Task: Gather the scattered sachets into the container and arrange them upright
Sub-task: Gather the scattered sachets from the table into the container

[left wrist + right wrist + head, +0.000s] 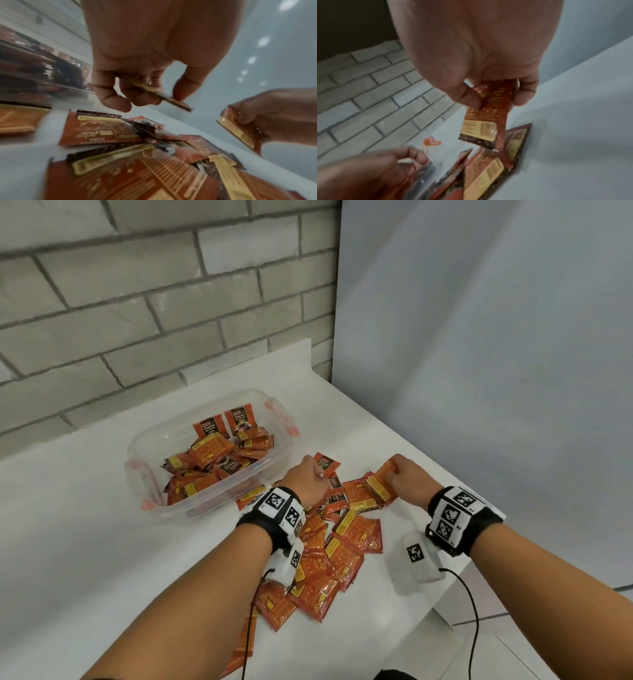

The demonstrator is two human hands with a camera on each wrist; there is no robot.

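Several orange-red sachets (337, 546) lie in a loose pile on the white counter (85, 542). A clear plastic container (147, 446) with orange clips stands to the pile's left, holding several sachets, two of them upright at its back (239, 419). My left hand (308, 479) pinches one sachet (154, 93) by its edge just above the pile. My right hand (407, 479) grips another sachet (486, 117), which hangs down from thumb and fingers over the pile's right side.
A grey brick wall (137, 302) runs behind the counter and a plain pale panel (479, 371) closes the right side. The counter's right edge (455, 570) drops to a tiled floor near my right wrist. Cables trail from both wrist cameras.
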